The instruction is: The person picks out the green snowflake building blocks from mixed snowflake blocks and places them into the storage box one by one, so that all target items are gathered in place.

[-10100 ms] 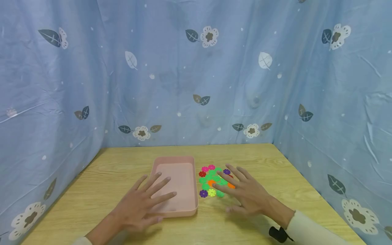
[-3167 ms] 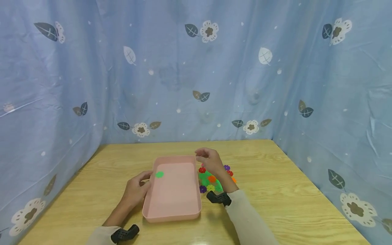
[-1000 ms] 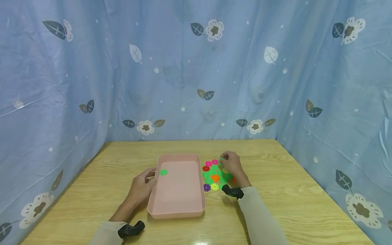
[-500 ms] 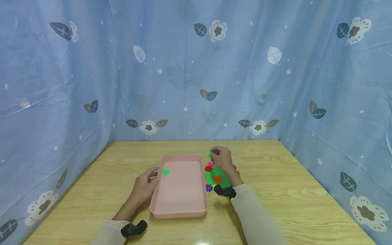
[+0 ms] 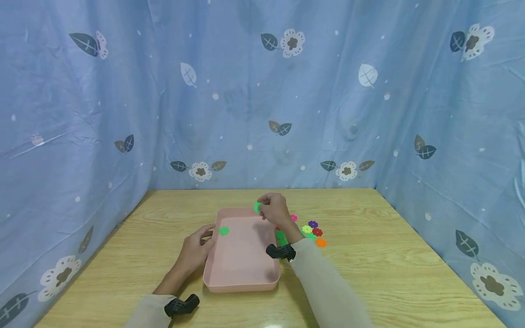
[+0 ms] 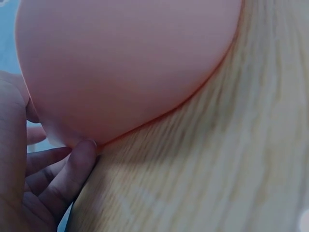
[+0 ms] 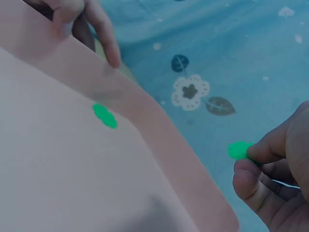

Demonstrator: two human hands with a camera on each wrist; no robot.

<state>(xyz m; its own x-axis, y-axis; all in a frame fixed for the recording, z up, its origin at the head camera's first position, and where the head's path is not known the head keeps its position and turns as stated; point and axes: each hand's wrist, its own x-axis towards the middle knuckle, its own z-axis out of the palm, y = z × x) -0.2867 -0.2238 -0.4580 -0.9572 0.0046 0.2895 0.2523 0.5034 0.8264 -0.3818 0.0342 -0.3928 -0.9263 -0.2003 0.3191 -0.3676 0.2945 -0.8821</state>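
A pink tray (image 5: 242, 282) lies on the wooden table (image 5: 369, 259). One green flower disc (image 5: 223, 231) lies inside it near the left wall, also seen from the right wrist (image 7: 105, 116). My right hand (image 5: 274, 210) hovers over the tray's far right corner and pinches a second green flower disc (image 5: 257, 207) (image 7: 237, 150) between thumb and fingers. My left hand (image 5: 197, 248) holds the tray's left rim, fingers (image 6: 72, 169) curled against the tray wall (image 6: 125, 67). A pile of coloured flower discs (image 5: 309, 230) lies right of the tray.
Blue floral curtains (image 5: 262, 91) close in the table at the back and both sides. Bare wood shows to the right of the discs and in front of the tray.
My right hand lifted a green disc from the pile and carried it left, from beside the tray to above its far corner. The left hand stayed on the tray's rim.
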